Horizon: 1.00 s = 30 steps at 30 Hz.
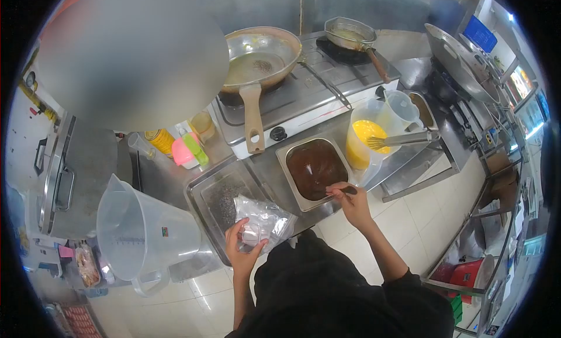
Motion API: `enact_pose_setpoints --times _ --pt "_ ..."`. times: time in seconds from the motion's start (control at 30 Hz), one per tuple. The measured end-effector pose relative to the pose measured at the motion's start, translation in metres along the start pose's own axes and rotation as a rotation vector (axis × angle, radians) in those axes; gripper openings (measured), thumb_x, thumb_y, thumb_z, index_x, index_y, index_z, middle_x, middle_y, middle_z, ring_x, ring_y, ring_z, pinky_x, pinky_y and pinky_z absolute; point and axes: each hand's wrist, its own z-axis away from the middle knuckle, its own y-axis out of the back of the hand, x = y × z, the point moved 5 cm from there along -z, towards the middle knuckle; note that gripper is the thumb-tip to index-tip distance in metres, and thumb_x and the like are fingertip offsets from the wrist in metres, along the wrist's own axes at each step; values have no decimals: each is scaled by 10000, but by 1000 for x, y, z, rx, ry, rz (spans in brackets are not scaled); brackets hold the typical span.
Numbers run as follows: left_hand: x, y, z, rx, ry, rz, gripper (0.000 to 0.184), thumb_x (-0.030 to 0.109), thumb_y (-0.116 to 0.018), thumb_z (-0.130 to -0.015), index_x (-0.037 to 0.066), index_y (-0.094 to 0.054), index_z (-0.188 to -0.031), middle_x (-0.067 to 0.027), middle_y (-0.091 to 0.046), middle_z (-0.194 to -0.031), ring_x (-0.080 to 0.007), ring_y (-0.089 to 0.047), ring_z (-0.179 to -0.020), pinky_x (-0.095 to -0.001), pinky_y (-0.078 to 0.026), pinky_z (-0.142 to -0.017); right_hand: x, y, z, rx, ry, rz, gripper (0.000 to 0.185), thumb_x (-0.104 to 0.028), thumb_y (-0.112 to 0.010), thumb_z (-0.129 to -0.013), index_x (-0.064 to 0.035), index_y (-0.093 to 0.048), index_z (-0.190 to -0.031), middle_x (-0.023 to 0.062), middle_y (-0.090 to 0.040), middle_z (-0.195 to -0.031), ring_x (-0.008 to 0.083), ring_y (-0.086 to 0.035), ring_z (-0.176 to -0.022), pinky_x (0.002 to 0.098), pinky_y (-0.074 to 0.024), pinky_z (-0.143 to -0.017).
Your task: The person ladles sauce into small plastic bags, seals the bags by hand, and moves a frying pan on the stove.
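Note:
My left hand grips a crinkled clear plastic bag over the front of a metal tray. Dark specks lie on the tray's bottom behind the bag. What the bag contains is hard to make out. In my right hand is the dark handle of a utensil, pinched between fingers and thumb. Its lower end reaches the dark brown sauce at the near right side of a square steel pan; whether it is a spoon cannot be seen.
Behind stands a gas stove with a frying pan and a small pot. A jug of yellow liquid holding a whisk is at right. A large clear jug stands left. A wok sits far right.

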Motion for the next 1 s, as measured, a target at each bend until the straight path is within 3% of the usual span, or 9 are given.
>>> enact_pose_setpoints --times 0.03,0.1,0.2,0.43,0.63,0.73,0.8,0.9,1.0 --pt "3 -1 -2 -9 8 -10 632 133 -829 -509 85 -580 -1087 -41 -570 -1013 -184 -487 -853 -278 -398 -683 -1 5 2 3 -2 0 128 -28 -565 -797 -38 -632 -905 82 -637 -938 274 -617 -826 346 -495 -688" --pt "5 -3 -5 -21 19 -20 632 126 -824 -513 86 -575 -1093 -38 -567 -1016 -184 -487 -851 -279 -397 -687 -32 11 12 -74 380 275 146 -18 -611 -754 -39 -631 -897 89 -637 -947 256 -622 -841 340 -508 -693" --pt "8 -6 -10 -38 -2 -23 632 122 -820 -512 87 -573 -1093 -32 -568 -1017 -182 -485 -853 -279 -392 -693 -74 12 23 -204 619 622 159 -34 -647 -713 -47 -628 -870 89 -638 -952 236 -628 -851 319 -517 -716" --pt "9 -12 -12 -71 -18 -11 633 129 -814 -518 70 -569 -1098 -38 -580 -1025 -198 -484 -878 -294 -393 -749 -82 30 33 -88 708 529 236 -19 -681 -653 -54 -630 -881 86 -640 -966 239 -628 -866 313 -519 -732" --pt "7 -12 -9 -99 -5 -7 629 136 -814 -525 59 -570 -1099 -58 -588 -1071 -225 -496 -929 -319 -398 -823 -32 28 38 -4 469 387 177 20 -645 -702 -16 -625 -874 116 -641 -957 259 -631 -862 308 -514 -727" --pt "7 -12 -9 -108 -4 -15 634 140 -817 -520 58 -571 -1098 -62 -590 -1075 -233 -499 -944 -326 -400 -831 -6 33 39 174 395 194 68 -30 -586 -814 20 -623 -840 133 -645 -905 227 -639 -833 293 -516 -694" --pt "6 -13 -9 -110 -1 -13 635 141 -818 -518 57 -572 -1097 -63 -590 -1074 -236 -499 -949 -329 -400 -834 15 33 39 290 102 -105 225 -180 -525 -902 30 -599 -875 122 -633 -886 203 -637 -826 273 -511 -682" --pt "7 -13 -10 -104 -31 -26 643 154 -823 -514 56 -572 -1097 -72 -588 -1075 -245 -502 -961 -335 -402 -836 28 26 41 362 -24 -320 327 -290 -476 -930 24 -567 -926 110 -616 -880 196 -639 -820 248 -510 -668" --pt "13 -13 -11 -90 -73 -18 654 169 -828 -509 56 -571 -1100 -85 -586 -1070 -253 -506 -967 -341 -405 -837 45 28 47 518 -200 -551 308 -289 -477 -929 9 -542 -976 102 -608 -886 191 -640 -823 235 -513 -662"
